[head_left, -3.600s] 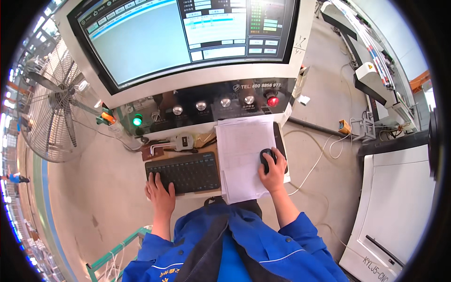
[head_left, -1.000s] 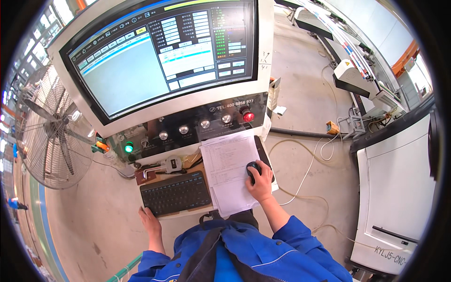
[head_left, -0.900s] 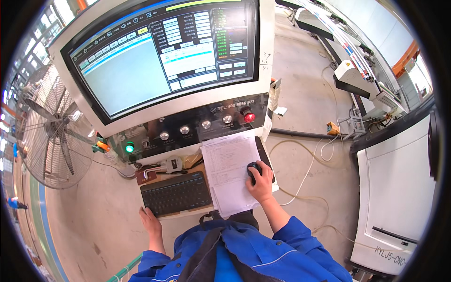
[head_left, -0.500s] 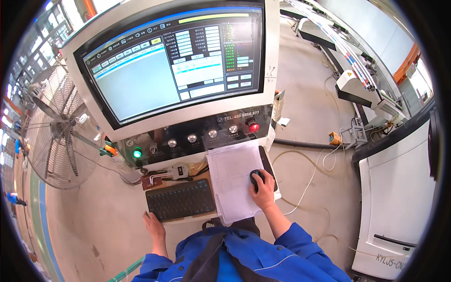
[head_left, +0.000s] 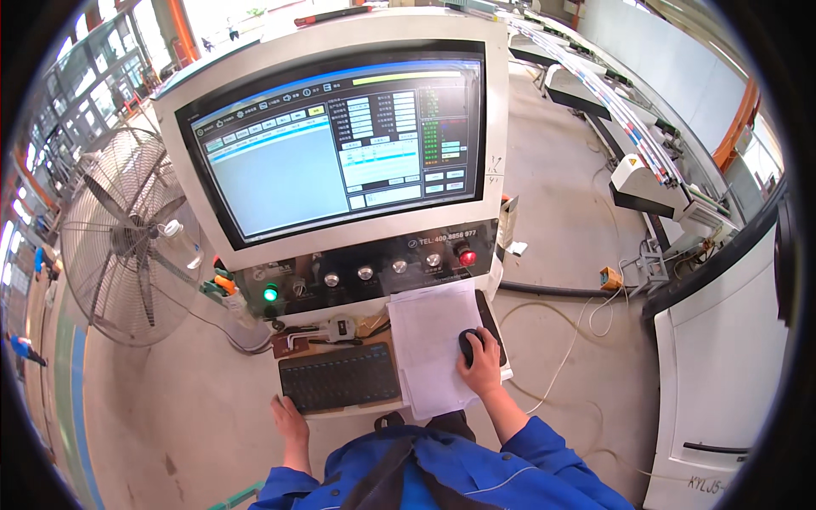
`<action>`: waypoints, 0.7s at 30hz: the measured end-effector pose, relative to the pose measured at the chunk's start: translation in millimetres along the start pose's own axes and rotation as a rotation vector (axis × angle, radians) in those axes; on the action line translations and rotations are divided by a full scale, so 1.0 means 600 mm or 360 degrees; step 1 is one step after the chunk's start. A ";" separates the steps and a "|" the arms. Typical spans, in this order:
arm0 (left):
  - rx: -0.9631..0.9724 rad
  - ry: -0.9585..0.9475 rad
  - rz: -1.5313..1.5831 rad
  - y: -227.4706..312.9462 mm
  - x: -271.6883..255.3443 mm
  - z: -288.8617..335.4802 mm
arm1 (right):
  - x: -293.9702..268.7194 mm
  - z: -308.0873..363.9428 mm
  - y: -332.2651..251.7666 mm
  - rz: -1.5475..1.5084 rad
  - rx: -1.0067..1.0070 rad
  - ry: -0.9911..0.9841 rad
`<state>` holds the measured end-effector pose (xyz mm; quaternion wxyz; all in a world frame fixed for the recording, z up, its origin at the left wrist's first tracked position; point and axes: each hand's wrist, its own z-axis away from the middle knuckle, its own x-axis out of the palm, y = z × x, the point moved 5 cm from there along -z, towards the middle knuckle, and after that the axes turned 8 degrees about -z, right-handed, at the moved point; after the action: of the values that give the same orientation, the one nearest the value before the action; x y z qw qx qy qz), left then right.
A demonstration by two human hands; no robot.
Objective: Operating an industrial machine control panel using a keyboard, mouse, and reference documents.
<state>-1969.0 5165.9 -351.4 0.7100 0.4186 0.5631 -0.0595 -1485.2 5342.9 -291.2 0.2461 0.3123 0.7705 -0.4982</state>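
My right hand (head_left: 482, 365) is closed over a black computer mouse (head_left: 468, 348), which sits on a stack of white paper sheets (head_left: 429, 357). At the front left corner of the console's pull-out shelf (head_left: 327, 411), my left hand (head_left: 291, 425) grips the edge; some of its fingertips are hard to make out. Just beside that hand lies a black keyboard (head_left: 340, 377). Behind the keyboard are a set of hex keys (head_left: 302, 338) and a small grey-white device (head_left: 342, 329). Above the shelf, the monitor (head_left: 280, 183) is lit with tables and menus.
A button panel with a green light (head_left: 270, 292) and a red emergency stop (head_left: 467, 257) runs below the monitor. A large fan (head_left: 123, 242) stands at left, with a clear bottle (head_left: 180, 242) in front. Cables (head_left: 557, 374) cross the floor at right, near a white cabinet (head_left: 714, 382).
The whole view has shifted, so the console sits lower and further right and more of its top shows. My right hand stays on the mouse and my left at the shelf corner.
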 end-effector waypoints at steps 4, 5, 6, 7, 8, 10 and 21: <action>-0.0006 0.0010 -0.0028 0.000 0.003 0.002 | 0.002 0.003 0.002 -0.0071 -0.0043 -0.0025; 0.0020 0.0022 -0.0043 0.002 0.002 0.003 | 0.004 0.004 0.004 -0.0077 0.0009 -0.0051; 0.0000 0.0032 -0.0057 0.001 0.001 0.003 | 0.004 0.004 0.002 -0.0087 -0.0026 -0.0048; -0.0015 0.0001 -0.0048 0.001 0.002 0.003 | 0.003 0.003 0.001 -0.0096 -0.0052 -0.0028; -0.0016 -0.0031 -0.0019 0.001 0.002 0.003 | 0.003 0.002 0.001 -0.0097 -0.0041 -0.0015; -0.0034 -0.0039 -0.0031 0.003 0.000 0.003 | 0.002 0.001 -0.001 -0.0100 -0.0064 -0.0012; -0.0030 -0.0057 -0.0009 0.009 -0.005 0.004 | -0.007 -0.001 0.006 -0.0262 0.0009 -0.0014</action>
<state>-1965.4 5166.6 -345.9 0.7237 0.4092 0.5521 -0.0636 -1479.8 5343.6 -290.5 0.2068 0.2464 0.7910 -0.5204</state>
